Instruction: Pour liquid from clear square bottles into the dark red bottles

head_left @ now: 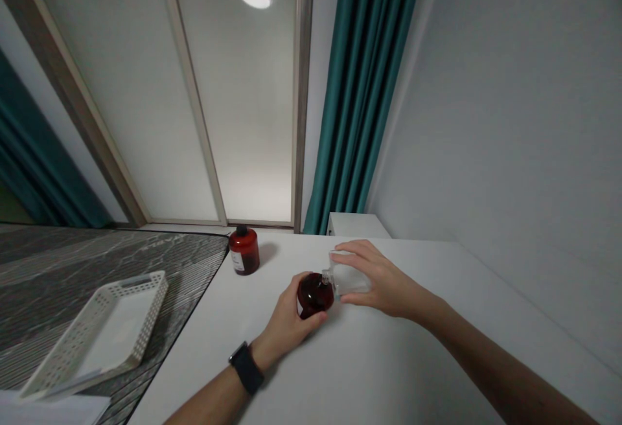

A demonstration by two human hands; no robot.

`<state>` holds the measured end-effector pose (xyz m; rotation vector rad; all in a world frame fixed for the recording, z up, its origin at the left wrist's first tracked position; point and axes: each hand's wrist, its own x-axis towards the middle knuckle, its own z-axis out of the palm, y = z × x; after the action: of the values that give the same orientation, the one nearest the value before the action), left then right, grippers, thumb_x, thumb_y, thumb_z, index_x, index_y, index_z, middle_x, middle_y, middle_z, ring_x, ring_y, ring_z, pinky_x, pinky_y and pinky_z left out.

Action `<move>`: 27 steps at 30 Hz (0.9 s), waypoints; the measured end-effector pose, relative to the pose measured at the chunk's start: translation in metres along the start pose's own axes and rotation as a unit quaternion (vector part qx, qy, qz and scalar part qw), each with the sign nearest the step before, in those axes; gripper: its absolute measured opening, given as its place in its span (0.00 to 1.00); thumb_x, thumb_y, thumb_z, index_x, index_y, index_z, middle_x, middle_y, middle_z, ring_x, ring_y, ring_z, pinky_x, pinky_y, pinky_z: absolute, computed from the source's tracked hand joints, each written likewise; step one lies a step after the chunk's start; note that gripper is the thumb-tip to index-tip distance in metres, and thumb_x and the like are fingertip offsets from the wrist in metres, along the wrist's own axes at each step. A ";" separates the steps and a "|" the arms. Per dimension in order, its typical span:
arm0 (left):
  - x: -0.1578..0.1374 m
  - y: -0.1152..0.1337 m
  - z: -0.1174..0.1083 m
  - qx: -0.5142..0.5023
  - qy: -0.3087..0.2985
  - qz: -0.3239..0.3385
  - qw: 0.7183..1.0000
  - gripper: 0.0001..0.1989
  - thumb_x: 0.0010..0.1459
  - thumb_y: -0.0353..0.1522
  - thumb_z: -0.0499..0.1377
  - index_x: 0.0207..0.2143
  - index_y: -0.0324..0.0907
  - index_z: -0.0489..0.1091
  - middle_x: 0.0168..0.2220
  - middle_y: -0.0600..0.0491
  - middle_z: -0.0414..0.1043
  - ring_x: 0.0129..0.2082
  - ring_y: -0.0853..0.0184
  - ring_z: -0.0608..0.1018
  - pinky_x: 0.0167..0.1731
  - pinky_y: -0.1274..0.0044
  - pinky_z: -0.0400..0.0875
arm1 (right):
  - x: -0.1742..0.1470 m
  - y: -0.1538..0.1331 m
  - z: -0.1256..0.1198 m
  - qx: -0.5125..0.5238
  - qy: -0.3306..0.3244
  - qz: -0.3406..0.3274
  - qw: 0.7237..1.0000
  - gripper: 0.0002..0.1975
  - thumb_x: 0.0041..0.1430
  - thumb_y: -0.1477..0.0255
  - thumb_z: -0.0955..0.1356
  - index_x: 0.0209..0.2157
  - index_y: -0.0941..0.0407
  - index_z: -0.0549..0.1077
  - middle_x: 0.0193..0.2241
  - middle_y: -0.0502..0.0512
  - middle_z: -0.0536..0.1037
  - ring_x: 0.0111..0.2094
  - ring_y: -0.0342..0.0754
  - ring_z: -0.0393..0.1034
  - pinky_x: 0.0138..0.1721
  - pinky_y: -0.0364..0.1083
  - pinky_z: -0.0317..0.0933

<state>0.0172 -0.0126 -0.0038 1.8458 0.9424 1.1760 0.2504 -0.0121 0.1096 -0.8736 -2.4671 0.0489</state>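
My left hand [291,318] is wrapped round a dark red-brown bottle [315,292] on the white table [311,379]. Tipped sideways in my right hand [374,276] is a clear bottle [350,278], its neck meeting the top of the dark one. Whether any liquid passes between them is too small to tell. Farther back on the left, a second red-brown bottle [244,251] with a black cap and a white label stands upright, apart from both hands.
A white perforated basket [153,308] sits on the grey patterned surface [194,250] to the left. Behind the table are a low white cabinet [357,224], a teal curtain [359,101] and frosted sliding doors [253,120]. A wall [510,120] bounds the right side.
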 end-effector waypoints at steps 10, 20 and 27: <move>0.000 0.002 -0.001 -0.001 0.001 -0.001 1.000 0.31 0.50 0.32 0.65 0.56 0.42 0.61 0.51 0.46 0.73 0.49 0.55 0.76 0.53 0.63 0.69 | 0.001 -0.002 -0.003 -0.007 -0.005 0.000 1.000 0.33 0.54 0.65 0.76 0.60 0.52 0.67 0.57 0.64 0.72 0.59 0.59 0.64 0.59 0.62 0.63; 0.001 0.006 -0.003 0.002 -0.004 -0.002 1.000 0.30 0.49 0.32 0.65 0.55 0.41 0.62 0.51 0.45 0.73 0.50 0.55 0.76 0.52 0.63 0.69 | -0.001 0.001 0.000 -0.002 0.000 -0.005 1.000 0.34 0.55 0.66 0.77 0.61 0.50 0.65 0.58 0.63 0.71 0.60 0.59 0.63 0.59 0.63 0.62; 0.000 0.006 -0.004 0.006 -0.009 -0.003 1.000 0.30 0.50 0.33 0.65 0.55 0.41 0.62 0.51 0.46 0.73 0.50 0.55 0.76 0.52 0.64 0.70 | -0.001 0.001 0.000 -0.005 0.004 -0.013 1.000 0.35 0.54 0.67 0.77 0.61 0.50 0.65 0.58 0.64 0.71 0.60 0.59 0.63 0.60 0.63 0.62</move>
<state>0.0150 -0.0144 0.0031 1.8598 0.9454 1.1502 0.2517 -0.0120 0.1086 -0.8436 -2.4721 0.0242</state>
